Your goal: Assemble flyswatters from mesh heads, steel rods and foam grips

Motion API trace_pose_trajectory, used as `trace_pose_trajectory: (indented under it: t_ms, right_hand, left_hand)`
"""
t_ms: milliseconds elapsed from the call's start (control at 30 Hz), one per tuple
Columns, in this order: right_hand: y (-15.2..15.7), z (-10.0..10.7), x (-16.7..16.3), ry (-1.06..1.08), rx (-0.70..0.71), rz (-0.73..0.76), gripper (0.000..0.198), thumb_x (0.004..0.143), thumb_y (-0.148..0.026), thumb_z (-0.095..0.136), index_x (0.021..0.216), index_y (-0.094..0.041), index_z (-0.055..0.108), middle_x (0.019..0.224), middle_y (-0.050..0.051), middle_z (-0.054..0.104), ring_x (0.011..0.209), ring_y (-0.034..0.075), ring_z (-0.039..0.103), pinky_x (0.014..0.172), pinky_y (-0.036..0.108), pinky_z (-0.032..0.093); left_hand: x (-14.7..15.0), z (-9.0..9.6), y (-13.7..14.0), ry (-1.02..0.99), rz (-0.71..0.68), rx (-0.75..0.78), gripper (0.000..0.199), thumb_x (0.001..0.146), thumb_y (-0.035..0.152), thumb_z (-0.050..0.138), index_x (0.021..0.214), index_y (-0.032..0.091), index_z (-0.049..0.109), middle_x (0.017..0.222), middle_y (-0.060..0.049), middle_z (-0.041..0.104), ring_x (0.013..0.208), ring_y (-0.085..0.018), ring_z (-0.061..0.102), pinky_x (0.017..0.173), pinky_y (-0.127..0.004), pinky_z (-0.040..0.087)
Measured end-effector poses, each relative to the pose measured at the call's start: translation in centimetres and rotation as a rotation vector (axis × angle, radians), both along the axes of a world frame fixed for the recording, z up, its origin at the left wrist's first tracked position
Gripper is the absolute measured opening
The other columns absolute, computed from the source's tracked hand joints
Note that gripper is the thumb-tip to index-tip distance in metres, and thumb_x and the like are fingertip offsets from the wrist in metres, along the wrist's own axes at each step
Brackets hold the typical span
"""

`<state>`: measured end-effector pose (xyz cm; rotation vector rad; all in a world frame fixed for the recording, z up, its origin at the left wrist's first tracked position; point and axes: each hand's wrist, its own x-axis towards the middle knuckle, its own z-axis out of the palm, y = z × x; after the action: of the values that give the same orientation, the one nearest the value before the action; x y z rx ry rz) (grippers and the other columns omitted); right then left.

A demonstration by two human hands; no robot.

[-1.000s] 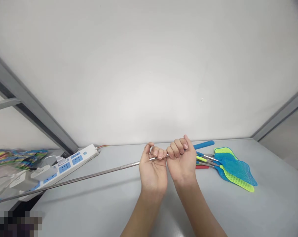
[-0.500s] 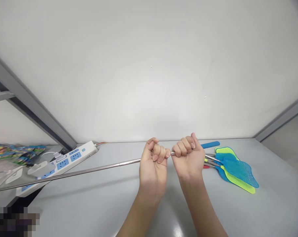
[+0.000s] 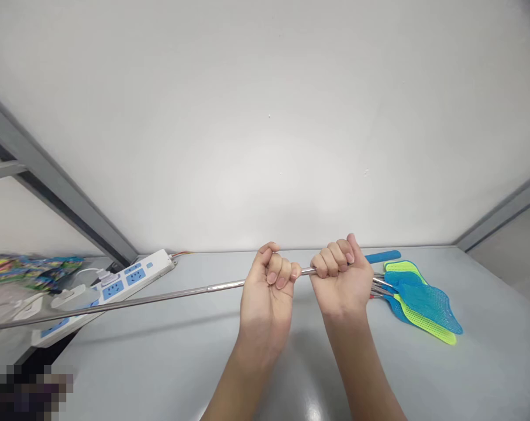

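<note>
A long, thin telescopic metal rod (image 3: 159, 297) with a blue grip (image 3: 382, 256) slants across the view above the table. Its left end runs out of the picture, so whatever is there is hidden. My left hand (image 3: 268, 298) is closed around the shaft, palm up, just right of a joint in the tube. My right hand (image 3: 341, 278), also closed palm up, holds the shaft near the blue grip. A short bare stretch of metal shows between the two fists. Behind my right wrist lies a pile of blue and yellow-green fly swatters (image 3: 427, 301) with metal shafts.
A white power strip (image 3: 157, 266) with blue sockets and plugged-in chargers (image 3: 74, 297) lies at the left, under the rod. Colourful packets (image 3: 37, 272) are beyond it. The grey table (image 3: 159, 362) meets a white wall (image 3: 265, 146), with grey metal posts on both sides.
My hands have moved slightly apart, the left to the left and the right to the right. More shaft shows between them, and the blue grip has shifted right.
</note>
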<state>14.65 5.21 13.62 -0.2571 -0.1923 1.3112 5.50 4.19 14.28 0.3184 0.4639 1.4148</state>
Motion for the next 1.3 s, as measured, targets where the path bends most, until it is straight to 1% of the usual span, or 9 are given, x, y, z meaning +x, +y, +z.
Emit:
trace_pose_trajectory:
  t_ms: [167, 367, 533, 800, 1100, 1300]
  right_hand:
    - [0.0, 0.2, 0.1, 0.063, -0.007, 0.022, 0.034, 0.081, -0.026, 0.035, 0.052, -0.018, 0.019, 0.042, -0.008, 0.011, 0.036, 0.007, 0.006, 0.033, 0.021, 0.013]
    - [-0.3, 0.5, 0.5, 0.051, 0.027, 0.019, 0.036, 0.082, -0.029, 0.036, 0.052, -0.018, 0.019, 0.043, -0.008, 0.011, 0.036, 0.007, 0.007, 0.033, 0.021, 0.013]
    - [-0.4, 0.6, 1.0, 0.076, 0.050, 0.031, 0.036, 0.082, -0.028, 0.036, 0.052, -0.018, 0.019, 0.043, -0.008, 0.010, 0.036, 0.007, 0.006, 0.033, 0.021, 0.013]
    - [-0.3, 0.7, 1.4, 0.055, 0.069, 0.010, 0.036, 0.082, -0.028, 0.035, 0.051, -0.018, 0.019, 0.043, -0.008, 0.010, 0.036, 0.007, 0.006, 0.032, 0.021, 0.013]
    - [-0.2, 0.6, 1.8, 0.024, 0.058, -0.016, 0.036, 0.082, -0.027, 0.035, 0.051, -0.018, 0.020, 0.043, -0.008, 0.011, 0.035, 0.007, 0.007, 0.032, 0.021, 0.014]
    - [-0.1, 0.5, 2.3, -0.014, 0.077, -0.032, 0.037, 0.083, -0.029, 0.035, 0.051, -0.018, 0.021, 0.043, -0.008, 0.012, 0.035, 0.007, 0.008, 0.033, 0.021, 0.015]
  left_hand:
    - [-0.1, 0.1, -0.1, 0.029, -0.017, 0.050, 0.019, 0.082, 0.012, 0.035, 0.072, 0.015, 0.051, 0.048, 0.006, 0.016, 0.043, -0.005, 0.020, 0.049, -0.020, 0.033]
    - [-0.3, 0.2, -0.3, 0.026, -0.031, 0.057, 0.019, 0.082, 0.012, 0.035, 0.073, 0.015, 0.051, 0.049, 0.006, 0.015, 0.044, -0.005, 0.019, 0.049, -0.020, 0.033]
    - [-0.3, 0.5, -0.4, 0.020, -0.034, 0.078, 0.019, 0.082, 0.012, 0.034, 0.072, 0.014, 0.051, 0.049, 0.006, 0.015, 0.044, -0.005, 0.018, 0.049, -0.020, 0.034]
    - [-0.7, 0.8, -0.4, 0.024, -0.029, 0.030, 0.018, 0.082, 0.010, 0.035, 0.075, 0.014, 0.051, 0.049, 0.006, 0.014, 0.044, -0.005, 0.018, 0.049, -0.020, 0.035]
    - [-1.5, 0.5, -0.1, 0.007, -0.061, 0.046, 0.016, 0.081, 0.009, 0.036, 0.078, 0.013, 0.051, 0.052, 0.006, 0.014, 0.046, -0.006, 0.018, 0.051, -0.021, 0.035]
    - [-2.1, 0.5, 0.0, 0.014, -0.074, 0.037, 0.015, 0.080, 0.007, 0.037, 0.080, 0.012, 0.051, 0.052, 0.006, 0.015, 0.046, -0.005, 0.019, 0.053, -0.021, 0.036]
